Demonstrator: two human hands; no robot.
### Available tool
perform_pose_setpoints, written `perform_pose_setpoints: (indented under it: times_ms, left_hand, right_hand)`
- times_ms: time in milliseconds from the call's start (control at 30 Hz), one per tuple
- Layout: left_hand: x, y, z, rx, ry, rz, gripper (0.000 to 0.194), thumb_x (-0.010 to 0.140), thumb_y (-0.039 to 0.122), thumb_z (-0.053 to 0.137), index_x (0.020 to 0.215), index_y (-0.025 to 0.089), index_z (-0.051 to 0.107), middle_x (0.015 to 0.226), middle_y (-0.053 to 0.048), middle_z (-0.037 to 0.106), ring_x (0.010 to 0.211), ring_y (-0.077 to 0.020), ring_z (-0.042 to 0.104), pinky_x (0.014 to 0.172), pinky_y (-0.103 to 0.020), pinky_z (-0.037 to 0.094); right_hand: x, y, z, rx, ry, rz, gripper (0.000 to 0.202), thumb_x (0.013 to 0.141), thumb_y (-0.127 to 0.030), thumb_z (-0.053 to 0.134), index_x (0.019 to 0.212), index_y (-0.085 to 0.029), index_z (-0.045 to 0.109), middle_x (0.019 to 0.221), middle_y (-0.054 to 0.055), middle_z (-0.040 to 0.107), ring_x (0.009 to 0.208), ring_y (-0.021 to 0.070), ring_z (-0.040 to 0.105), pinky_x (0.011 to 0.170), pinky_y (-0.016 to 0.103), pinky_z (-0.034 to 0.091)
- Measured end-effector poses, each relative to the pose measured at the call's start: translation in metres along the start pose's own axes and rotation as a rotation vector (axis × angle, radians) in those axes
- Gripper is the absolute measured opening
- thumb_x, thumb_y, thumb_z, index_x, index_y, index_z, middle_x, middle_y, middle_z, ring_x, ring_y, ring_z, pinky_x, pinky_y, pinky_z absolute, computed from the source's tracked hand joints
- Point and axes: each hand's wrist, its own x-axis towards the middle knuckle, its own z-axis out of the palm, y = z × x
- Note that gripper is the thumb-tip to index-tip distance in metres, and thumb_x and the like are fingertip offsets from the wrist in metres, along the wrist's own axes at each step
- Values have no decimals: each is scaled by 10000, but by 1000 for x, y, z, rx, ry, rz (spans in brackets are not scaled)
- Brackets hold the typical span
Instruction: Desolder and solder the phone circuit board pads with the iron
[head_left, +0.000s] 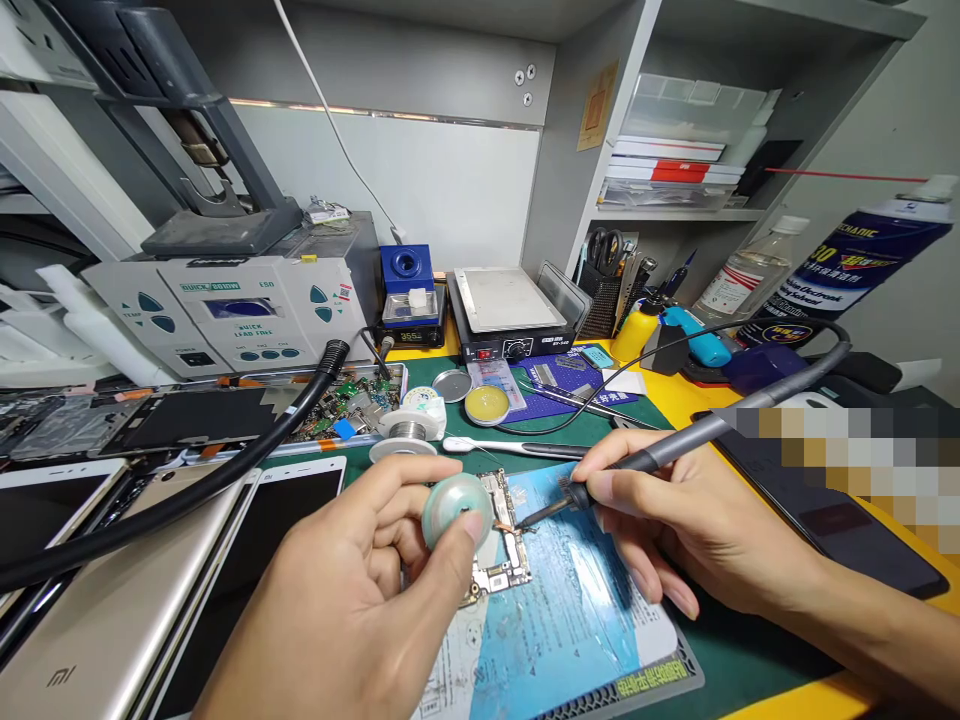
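Observation:
Between the thumb and fingers of my left hand (360,590) is a small round pale-green spool of desoldering braid (442,500). A short copper-coloured strip runs from it over a phone circuit board (495,580). My right hand (675,510) grips a soldering iron (660,450) like a pen. The iron's tip meets the end of the braid at the board's right part; whether it touches the board itself I cannot tell. Under the board lies a blue and white work mat (570,600). My left hand and the spool hide part of the board.
A solder spool (405,440), a tin of yellow paste (487,405) and a white-headed brush (517,448) lie behind the board. Phones (142,570) sit at left, another phone (825,510) at right. A rework station (240,310) and a heating plate (517,310) stand at the back.

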Motion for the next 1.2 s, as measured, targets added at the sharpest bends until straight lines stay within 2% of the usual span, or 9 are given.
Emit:
perform_pose_setpoints:
  times_ms: [200, 533, 667, 833, 1033, 1200]
  left_hand:
    - [-1, 3, 1, -15, 19, -2, 256, 934, 464, 727, 1093, 263, 717, 647, 66, 642, 542, -115, 608, 473, -146, 506]
    - [-1, -2, -1, 21, -32, -25, 244, 956, 441, 679, 1111, 254, 687, 731, 37, 703, 610, -145, 670, 529, -184, 564]
    - [-3, 3, 1, 4, -35, -35, 222, 929, 436, 692, 1062, 259, 699, 741, 29, 726, 610, -150, 681, 512, -190, 550]
    - [-4, 10, 6, -31, 61, -75, 161, 904, 397, 680, 982, 258, 703, 675, 50, 709, 604, -132, 676, 521, -167, 521]
    - [0, -1, 5, -30, 9, 2, 203, 919, 413, 722, 1042, 256, 683, 683, 52, 698, 569, -136, 674, 494, -180, 534]
    - [1, 1, 5, -22, 11, 14, 206, 933, 414, 716, 1060, 256, 682, 696, 56, 694, 569, -125, 677, 492, -164, 538]
  right_hand:
    - [0, 3, -3, -18, 26, -10, 314, 816, -432, 895, 885, -176, 726, 427, -31, 650, 254, 113, 551, 247, 123, 386]
    - [0, 0, -1, 13, 20, -9, 317, 808, -424, 905, 862, -166, 730, 425, -39, 631, 264, 111, 569, 249, 109, 401]
    - [0, 0, 0, 10, 35, -19, 317, 806, -417, 917, 874, -162, 743, 480, -38, 653, 277, 120, 598, 247, 120, 420]
    - [0, -1, 1, 27, 39, -27, 304, 806, -401, 925, 870, -165, 744, 538, -44, 663, 301, 125, 632, 252, 122, 435]
    - [0, -1, -1, 47, 15, -29, 281, 819, -379, 921, 881, -165, 751, 518, -49, 655, 306, 123, 634, 257, 115, 444]
    - [2, -1, 0, 54, 4, -32, 266, 839, -371, 914, 889, -162, 758, 526, -43, 676, 307, 116, 635, 258, 108, 450]
